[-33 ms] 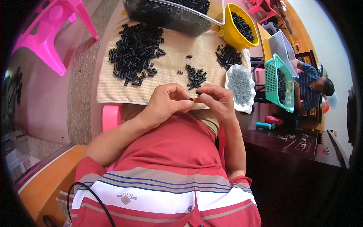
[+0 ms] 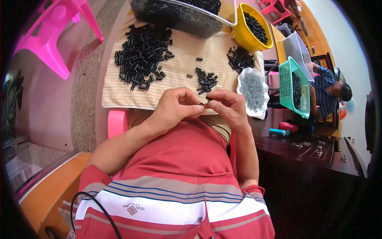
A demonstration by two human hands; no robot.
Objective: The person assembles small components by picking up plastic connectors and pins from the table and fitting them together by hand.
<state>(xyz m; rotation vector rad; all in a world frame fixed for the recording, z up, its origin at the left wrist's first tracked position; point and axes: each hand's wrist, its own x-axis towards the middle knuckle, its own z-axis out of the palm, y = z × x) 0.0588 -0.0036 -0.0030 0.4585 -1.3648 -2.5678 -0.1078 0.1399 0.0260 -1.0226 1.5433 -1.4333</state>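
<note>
My left hand (image 2: 178,106) pinches a small black plastic piece (image 2: 201,104) between thumb and fingertips. Close beside it, my right hand (image 2: 230,106) is closed on another small dark piece (image 2: 209,98), mostly covered by its fingers. The fingertips of both hands nearly meet over the near edge of a cream striped towel (image 2: 181,44). Just beyond them lies a small cluster of black pieces (image 2: 207,81). A large heap of black cylindrical pieces (image 2: 143,55) spreads at the left. To the right of my hands, a white scalloped dish (image 2: 266,85) holds many tiny clear or silvery parts.
Along the far side stand a clear bin (image 2: 179,24) and a yellow tub (image 2: 238,34), both with black pieces. Slimmer black parts (image 2: 240,59) lie near the dish. At right, a person (image 2: 326,85) sits behind a green basket (image 2: 284,89). A pink stool (image 2: 55,32) stands far left.
</note>
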